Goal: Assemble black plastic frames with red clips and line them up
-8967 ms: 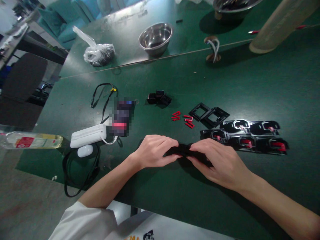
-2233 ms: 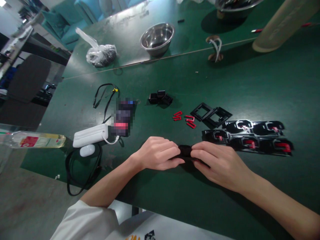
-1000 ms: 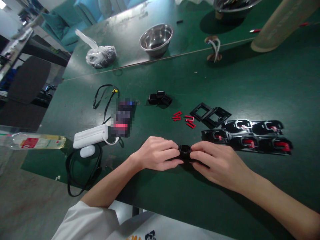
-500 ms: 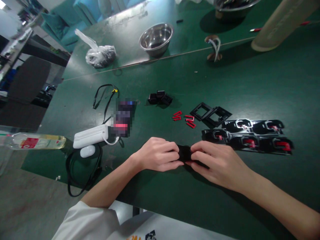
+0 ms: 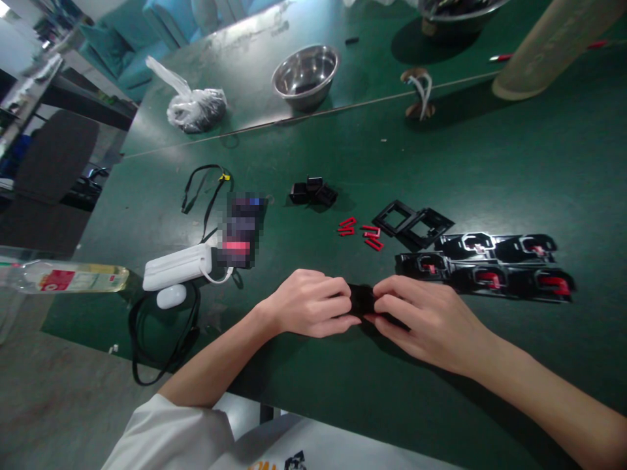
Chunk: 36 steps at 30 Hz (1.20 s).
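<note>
Between my two hands is a small black plastic part [image 5: 362, 301], held low over the green table [image 5: 313, 365]. My left hand [image 5: 313, 303] grips its left side with bent fingers, and my right hand [image 5: 416, 316] pinches the right side. Fingers hide most of the part, so its exact shape cannot be made out. Beyond my hands lie several small red plastic clips [image 5: 373, 245] and a pair of overlapping black square frames [image 5: 425, 227]. Rows of black plastic pieces with red inserts [image 5: 490, 281] lie just past my right hand. Farther back sits a cluster of black blocks [image 5: 313, 190].
To the left are a phone [image 5: 242, 228], a white power bank [image 5: 177, 266], a white earbud case [image 5: 171, 297], black cables [image 5: 134, 352] and a bottle [image 5: 73, 277]. A metal bowl [image 5: 306, 78], a plastic bag [image 5: 196, 111] and a tall cylinder [image 5: 543, 55] stand toward the back.
Almost nothing differs. Both hands keep their hold on the black part in the same spot, with only a very slight shift of the fingers.
</note>
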### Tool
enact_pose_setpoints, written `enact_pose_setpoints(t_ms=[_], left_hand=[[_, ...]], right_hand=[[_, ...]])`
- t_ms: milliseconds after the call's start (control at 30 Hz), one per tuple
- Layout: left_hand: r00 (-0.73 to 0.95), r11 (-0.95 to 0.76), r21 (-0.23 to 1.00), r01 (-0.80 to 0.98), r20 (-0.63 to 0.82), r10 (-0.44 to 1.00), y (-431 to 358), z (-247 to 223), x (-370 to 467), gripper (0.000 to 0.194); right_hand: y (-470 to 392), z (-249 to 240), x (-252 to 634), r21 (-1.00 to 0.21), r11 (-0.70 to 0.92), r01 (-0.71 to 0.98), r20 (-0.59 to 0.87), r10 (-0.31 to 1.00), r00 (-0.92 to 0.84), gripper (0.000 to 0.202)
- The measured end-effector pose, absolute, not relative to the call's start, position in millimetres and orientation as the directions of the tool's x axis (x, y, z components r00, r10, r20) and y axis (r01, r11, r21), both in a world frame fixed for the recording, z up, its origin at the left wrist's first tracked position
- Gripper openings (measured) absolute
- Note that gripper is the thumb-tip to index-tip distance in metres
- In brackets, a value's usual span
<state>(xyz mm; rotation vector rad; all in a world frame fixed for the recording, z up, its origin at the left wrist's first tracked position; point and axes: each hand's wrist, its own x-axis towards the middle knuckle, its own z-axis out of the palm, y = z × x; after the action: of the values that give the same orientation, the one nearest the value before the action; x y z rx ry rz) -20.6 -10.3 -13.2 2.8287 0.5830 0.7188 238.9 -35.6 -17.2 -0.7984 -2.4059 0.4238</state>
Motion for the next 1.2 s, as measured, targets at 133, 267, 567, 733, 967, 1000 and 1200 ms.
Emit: enact_pose_setpoints(t_ms=[133,267,567,733,967,1000,1200], left_hand=[[0.81,-0.915,0.24,0.325,0.428,0.4,-10.5,-13.7,-20.8,0.03],[0.81,-0.918,0.235,0.32,0.435,0.394,-10.3,-14.1,-21.0,0.03],[0.8,-0.922,0.231,0.311,0.46,0.386,-10.2,-14.0,-20.7,0.03],[0.801,-0.924,0.231,0.305,0.461,0.381,-10.4,-14.1,-21.3,0.028],[0.817,-0.933,0.196,0.302,0.452,0.359,-10.0,-13.4,-20.5,0.034],[0.82,-0.935,0.188,0.3,0.45,0.354,-9.9,-13.3,-20.4,0.035],[0.806,-0.931,0.213,0.298,0.466,0.365,-10.4,-13.2,-20.9,0.024]], right_hand=[[-35.4,-15.3,238.2,-0.445,0.779,0.441,0.425,0.617,-0.662,0.014],[-35.5,-14.8,238.0,-0.433,0.785,0.443,0.433,0.613,-0.661,0.014],[-34.8,-15.1,237.2,-0.402,0.805,0.435,0.449,0.588,-0.673,0.014],[-35.3,-16.2,238.0,-0.403,0.804,0.437,0.441,0.589,-0.677,0.014],[-35.8,-17.1,238.3,-0.409,0.801,0.438,0.432,0.593,-0.68,0.015],[-35.7,-17.0,238.1,-0.41,0.8,0.439,0.431,0.594,-0.679,0.016],[-35.7,-16.1,238.3,-0.412,0.799,0.439,0.43,0.595,-0.679,0.014]])
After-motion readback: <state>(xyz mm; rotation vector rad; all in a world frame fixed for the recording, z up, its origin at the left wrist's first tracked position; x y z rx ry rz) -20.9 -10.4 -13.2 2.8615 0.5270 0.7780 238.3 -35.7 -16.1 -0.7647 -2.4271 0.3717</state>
